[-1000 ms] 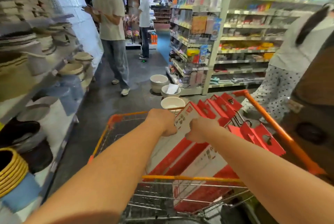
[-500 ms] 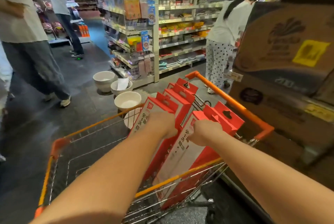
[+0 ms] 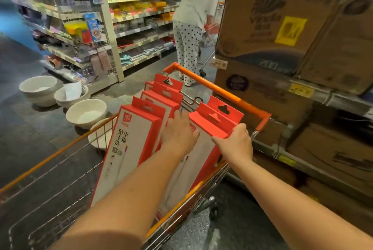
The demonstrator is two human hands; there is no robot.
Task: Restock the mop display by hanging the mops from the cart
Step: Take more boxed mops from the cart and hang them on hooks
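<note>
**Mop box on end in cart, right hand already on its top**

The mop box (image 3: 212,126) stands on end at the right side of the cart (image 3: 220,91). Its long axis runs from the cart floor near the person up & away, so it leans forward w/ the red hang tab (image 3: 223,108) at the high far end.

The right hand (image 3: 235,141) is on its top right corner, fingers curled over the edge & thumb along the near side, a firm hold. The left hand (image 3: 178,134) lies just left of it, in the gap btwn this box & the other mop boxes (image 3: 133,149). Its fingers are mostly straight & it grips nothing I can see.

So the right hand is the nearer, working one. Probably a lift straight up along the box's length, w/ the left hand free to steady lower down.

No mop display or hook is in view, so I can't tell which way to carry it.

Around the cart: white bowls (image 3: 86,113) on the floor to the left, big cartons (image 3: 268,28) close on the right & a person in spotted trousers (image 3: 188,46) just beyond the far end.
</note>
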